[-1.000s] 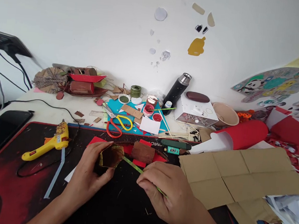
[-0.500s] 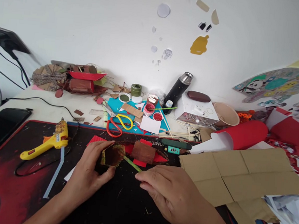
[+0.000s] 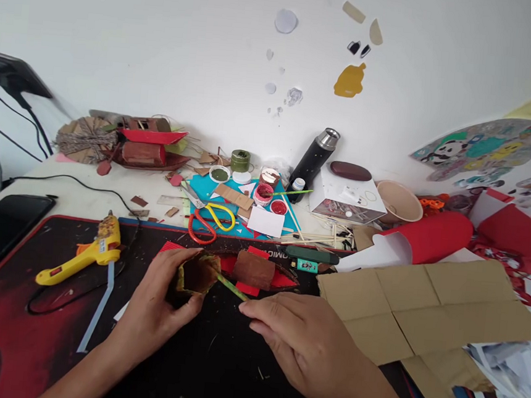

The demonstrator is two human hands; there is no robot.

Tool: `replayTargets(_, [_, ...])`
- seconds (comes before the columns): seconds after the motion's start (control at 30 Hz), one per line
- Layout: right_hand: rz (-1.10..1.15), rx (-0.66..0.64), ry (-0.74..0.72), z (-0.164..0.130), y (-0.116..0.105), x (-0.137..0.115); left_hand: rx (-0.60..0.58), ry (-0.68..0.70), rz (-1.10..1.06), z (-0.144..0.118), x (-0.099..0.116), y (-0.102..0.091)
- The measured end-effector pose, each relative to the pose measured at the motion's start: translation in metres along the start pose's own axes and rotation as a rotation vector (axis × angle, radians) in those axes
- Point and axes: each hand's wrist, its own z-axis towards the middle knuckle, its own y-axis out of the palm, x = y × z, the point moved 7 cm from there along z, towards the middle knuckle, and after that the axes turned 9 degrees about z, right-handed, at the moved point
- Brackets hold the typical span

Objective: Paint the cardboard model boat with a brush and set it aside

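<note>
My left hand is closed round a small angular cardboard piece, brown inside with yellow-green edges, its hollow facing me. In my right hand, thumb and fingers pinch a thin green-mottled stick, probably a paintbrush. Its far tip reaches the right side of the hollow piece; the tip itself is hard to make out. Just behind lies a red and brown model boat with a curved brown roof, partly hidden by the held piece.
A yellow glue gun lies left on the dark mat, near a phone. Scissors, open paint pots and a black flask stand behind. Folded cardboard covers the right side; finished-looking boats sit back left.
The held piece has tilted slightly, and the stick's tip has shifted a little left with it. The whole view has moved slightly; both hands keep their grip.
</note>
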Motion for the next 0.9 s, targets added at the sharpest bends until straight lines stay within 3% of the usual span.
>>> replayTargets(0.23, [-0.022, -0.012, 0.006, 0.002, 0.003, -0.001, -0.025, 0.063, 0.050, 0.001, 0.002, 0.002])
replayTargets(0.47, [0.006, -0.018, 0.049, -0.005, -0.004, 0.003, 0.021, 0.082, 0.087, 0.005, 0.002, -0.004])
replayTargets(0.9, [0.227, 0.160, 0.050, 0.008, 0.001, 0.011, -0.026, 0.083, 0.009, -0.002, 0.011, 0.003])
